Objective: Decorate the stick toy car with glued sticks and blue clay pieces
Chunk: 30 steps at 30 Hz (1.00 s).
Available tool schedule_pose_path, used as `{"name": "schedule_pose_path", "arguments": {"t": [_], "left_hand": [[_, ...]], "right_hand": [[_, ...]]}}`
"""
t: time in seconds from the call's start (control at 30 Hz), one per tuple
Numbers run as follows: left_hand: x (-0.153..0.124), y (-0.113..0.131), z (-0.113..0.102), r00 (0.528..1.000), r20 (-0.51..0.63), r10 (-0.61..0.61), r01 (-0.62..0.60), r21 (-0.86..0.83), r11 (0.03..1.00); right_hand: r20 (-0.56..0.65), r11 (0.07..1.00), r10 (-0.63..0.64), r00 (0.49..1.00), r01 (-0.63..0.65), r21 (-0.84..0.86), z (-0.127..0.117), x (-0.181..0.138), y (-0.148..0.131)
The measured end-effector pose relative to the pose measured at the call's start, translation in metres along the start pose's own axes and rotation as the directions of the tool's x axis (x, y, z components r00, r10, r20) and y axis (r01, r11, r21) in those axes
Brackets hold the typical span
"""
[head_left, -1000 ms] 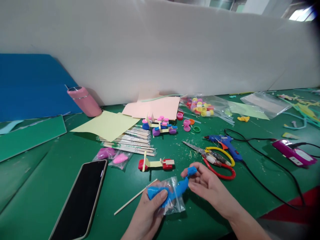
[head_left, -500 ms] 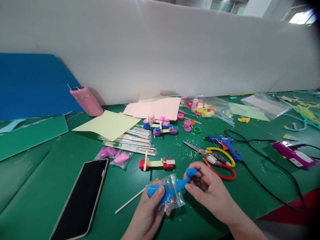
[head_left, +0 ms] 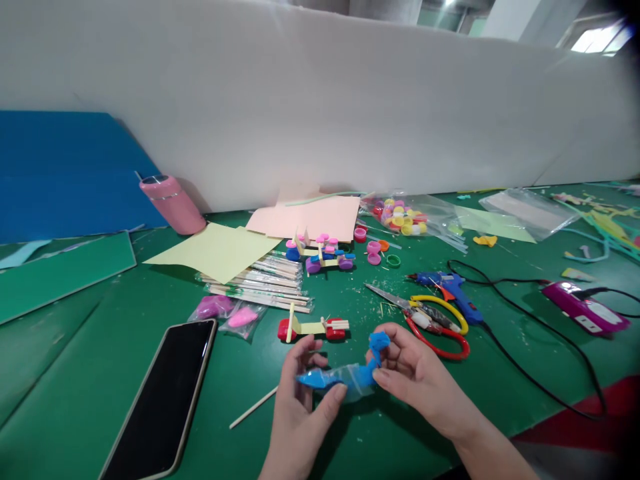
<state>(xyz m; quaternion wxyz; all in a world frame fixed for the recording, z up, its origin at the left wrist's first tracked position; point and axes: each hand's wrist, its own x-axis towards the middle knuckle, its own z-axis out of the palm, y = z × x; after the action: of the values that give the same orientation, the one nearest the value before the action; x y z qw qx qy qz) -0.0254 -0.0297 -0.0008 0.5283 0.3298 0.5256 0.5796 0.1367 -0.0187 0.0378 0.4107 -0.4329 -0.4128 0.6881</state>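
Observation:
A lump of blue modelling clay sticks out of a small clear plastic bag, with the rest of the clay inside. My right hand pinches the bare clay between thumb and fingers, near the bag's mouth. Around the bag's other end, my left hand is open, its fingers raised apart and its thumb against the bag. Just beyond it stands a small model car with red clay ends and pale sticks. A thin wooden stick lies left of my left hand.
Scissors and a blue glue gun with a black cord lie right. A phone lies left, near bagged purple and pink clay. Behind are wrapped sticks, more models, paper and a pink bottle.
My left hand has loosened from the bag, its fingers lifting and spreading. The blue clay and bag have tilted flatter, while my right hand keeps its pinch nearly in place.

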Motion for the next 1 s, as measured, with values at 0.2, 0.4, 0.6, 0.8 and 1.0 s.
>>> {"name": "schedule_pose_path", "arguments": {"t": [0.2, 0.4, 0.6, 0.8, 1.0], "left_hand": [[-0.005, 0.005, -0.006, 0.923, 0.03, 0.382, -0.362, 0.402, 0.841], [-0.01, 0.007, -0.004, 0.95, -0.089, 0.3, -0.268, 0.264, 0.927], [-0.011, 0.003, -0.009, 0.941, 0.036, 0.336, -0.335, 0.24, 0.911], [-0.01, 0.002, -0.007, 0.785, 0.418, 0.457, -0.609, 0.382, 0.695], [-0.01, 0.009, 0.004, 0.822, 0.492, 0.288, -0.514, 0.422, 0.747]], "right_hand": [[-0.028, 0.999, 0.017, 0.999, -0.018, -0.033, 0.001, 0.002, 0.005], [0.002, 0.997, 0.055, 0.998, -0.055, 0.054, -0.002, 0.001, 0.007], [0.03, 0.981, 0.089, 0.996, -0.093, 0.169, -0.004, -0.002, 0.009], [0.018, 0.998, 0.056, 0.998, -0.056, -0.019, 0.01, -0.003, 0.018], [-0.05, 0.89, -0.207, 0.977, 0.167, -0.424, 0.007, -0.005, 0.015]]}}
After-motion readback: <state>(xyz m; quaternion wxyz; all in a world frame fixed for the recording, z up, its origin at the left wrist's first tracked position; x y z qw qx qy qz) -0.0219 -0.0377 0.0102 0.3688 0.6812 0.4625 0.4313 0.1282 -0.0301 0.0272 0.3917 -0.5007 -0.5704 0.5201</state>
